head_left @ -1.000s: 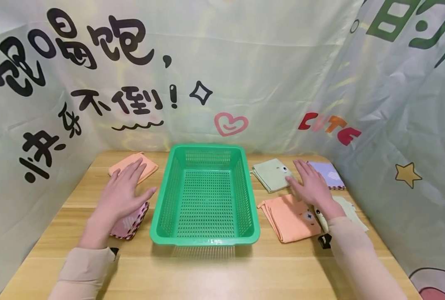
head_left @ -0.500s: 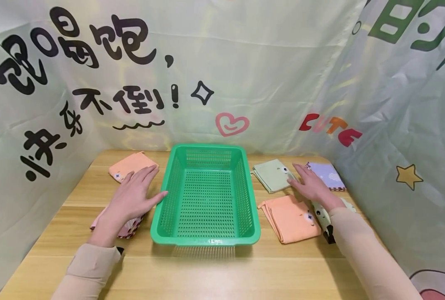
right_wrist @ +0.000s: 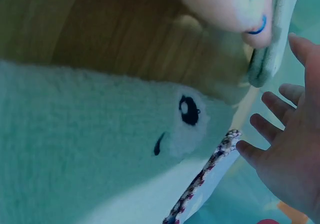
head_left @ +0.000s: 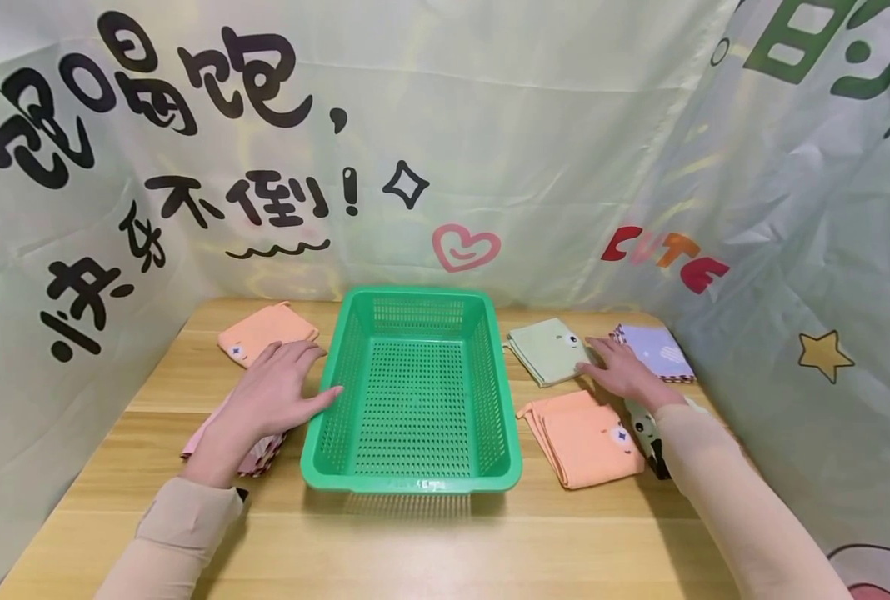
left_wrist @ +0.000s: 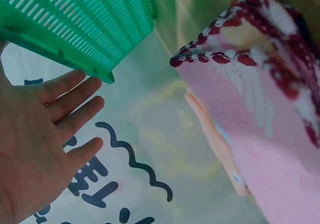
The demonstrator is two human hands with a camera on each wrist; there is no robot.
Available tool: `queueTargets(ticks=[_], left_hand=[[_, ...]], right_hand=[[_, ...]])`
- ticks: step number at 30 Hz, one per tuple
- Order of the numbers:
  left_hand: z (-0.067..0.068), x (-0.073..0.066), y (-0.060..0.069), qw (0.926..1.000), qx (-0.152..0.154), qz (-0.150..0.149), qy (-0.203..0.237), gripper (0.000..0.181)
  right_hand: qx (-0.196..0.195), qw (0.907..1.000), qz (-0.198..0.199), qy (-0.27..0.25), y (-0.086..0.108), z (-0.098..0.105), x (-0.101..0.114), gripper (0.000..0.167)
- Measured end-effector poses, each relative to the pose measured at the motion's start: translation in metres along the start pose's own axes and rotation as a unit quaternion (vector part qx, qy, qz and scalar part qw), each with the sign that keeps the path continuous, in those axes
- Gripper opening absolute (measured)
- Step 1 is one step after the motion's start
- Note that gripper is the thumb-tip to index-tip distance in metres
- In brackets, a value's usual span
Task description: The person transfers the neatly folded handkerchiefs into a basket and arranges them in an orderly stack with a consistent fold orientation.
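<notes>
In the head view my left hand (head_left: 276,392) is at the left rim of a green perforated plastic basket (head_left: 411,483), its thumb over the rim. The left wrist view shows that hand (left_wrist: 55,119) with extended fingers by the basket (left_wrist: 75,21); contact is unclear. My right hand (head_left: 625,371) hovers beside a folded pale green towel (head_left: 546,350) with an eye design, fingertips close to its right edge. Its fingers (right_wrist: 270,129) are spread and hold nothing in the right wrist view. A folded purple towel (head_left: 658,354) lies behind that hand.
An orange towel (head_left: 583,442) lies right of the basket, and another green towel (head_left: 643,425) is partly under my right forearm. Left of the basket are an orange towel (head_left: 265,329) and a pink checked-edge towel (head_left: 261,458). Printed cloth walls (head_left: 550,167) surround the wooden table (head_left: 415,554).
My left hand has moved right, from over the pink and orange towels to the basket's left rim. The right hand has lowered slightly beside the pale green towel. Basket and towels stay put.
</notes>
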State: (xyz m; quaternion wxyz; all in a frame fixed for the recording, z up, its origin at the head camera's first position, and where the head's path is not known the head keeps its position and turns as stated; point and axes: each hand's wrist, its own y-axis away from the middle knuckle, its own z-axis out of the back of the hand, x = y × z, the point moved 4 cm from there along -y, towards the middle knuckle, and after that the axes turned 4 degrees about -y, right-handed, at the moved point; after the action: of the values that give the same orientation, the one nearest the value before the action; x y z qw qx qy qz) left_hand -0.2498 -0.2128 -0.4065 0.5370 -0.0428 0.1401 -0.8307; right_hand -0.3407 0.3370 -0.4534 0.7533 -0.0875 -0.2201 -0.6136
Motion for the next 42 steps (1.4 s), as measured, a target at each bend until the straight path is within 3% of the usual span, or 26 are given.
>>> queueTargets(ticks=[8,19,36,42], left_hand=[[-0.003,-0.003,-0.004,0.9999,0.007,-0.008,-0.002,0.066],[-0.004,-0.002,-0.003,0.9996,-0.013,-0.024,0.01,0.062],[-0.006,-0.002,-0.003,0.9993,-0.018,-0.028,0.015,0.062],[-0.006,-0.002,-0.003,0.9992,-0.019,-0.03,0.018,0.061]], right_hand=[[0.003,1.0,-0.003,0.004,-0.007,-0.004,-0.007,0.081],[0.0,0.9996,0.026,-0.009,-0.014,-0.007,-0.005,0.077],[0.006,0.9965,0.043,-0.071,-0.02,-0.008,0.0,0.06],[0.004,0.9891,0.043,-0.141,-0.021,-0.003,0.003,0.051]])
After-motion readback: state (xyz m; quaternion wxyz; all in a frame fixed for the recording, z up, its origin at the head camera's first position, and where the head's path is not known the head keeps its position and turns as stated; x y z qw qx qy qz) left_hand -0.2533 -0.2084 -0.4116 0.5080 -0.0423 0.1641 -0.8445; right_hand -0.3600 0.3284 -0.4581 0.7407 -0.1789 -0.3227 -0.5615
